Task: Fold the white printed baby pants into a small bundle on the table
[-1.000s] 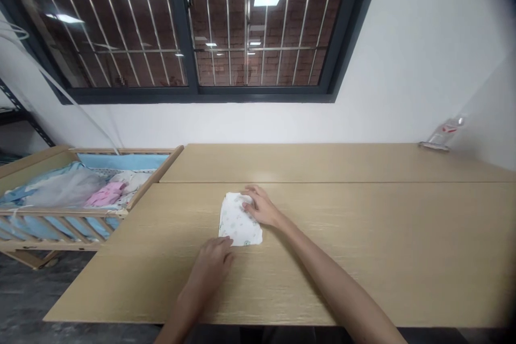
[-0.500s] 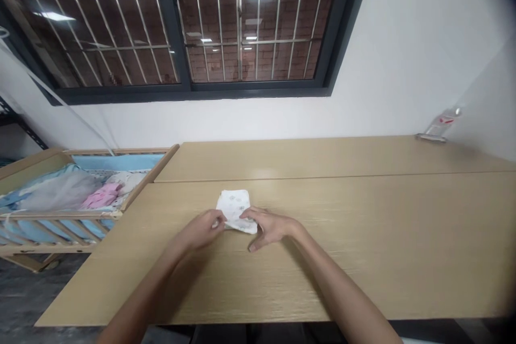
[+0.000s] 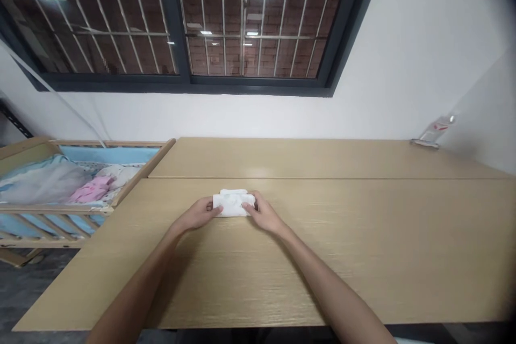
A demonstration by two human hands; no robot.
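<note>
Surface (image 3: 363, 247): pale wood-grain, fills centre to lower right of the frame; seam runs across its back part.
Window (image 3: 183, 84): dark frame, metal bars beyond the glass, top of the frame, light reflections on the panes.
Wall (image 3: 403, 64): white, around and below the window, reaching upper right.
Crib (image 3: 145, 172): wooden, left edge of the frame, light-blue lining, bedding inside.
Right hand (image 3: 266, 217): right of centre, at the cloth's right end. Fingers clamped on it, thumb on near face, the others behind the edge.
Left hand (image 3: 198, 215): left of centre, at the cloth's left end. Fingers clamped too, thumb on near face, others partly hidden.
Pink cloth (image 3: 92, 190): crumpled, on the crib bedding, left of the frame.
White cloth (image 3: 233, 207): folded, faint print, mid-frame between both hands, back layer showing above the front. Can't tell if it touches the surface.
Clear bottle (image 3: 433, 131): tilted, red marking, right side of the frame, back of the surface.
</note>
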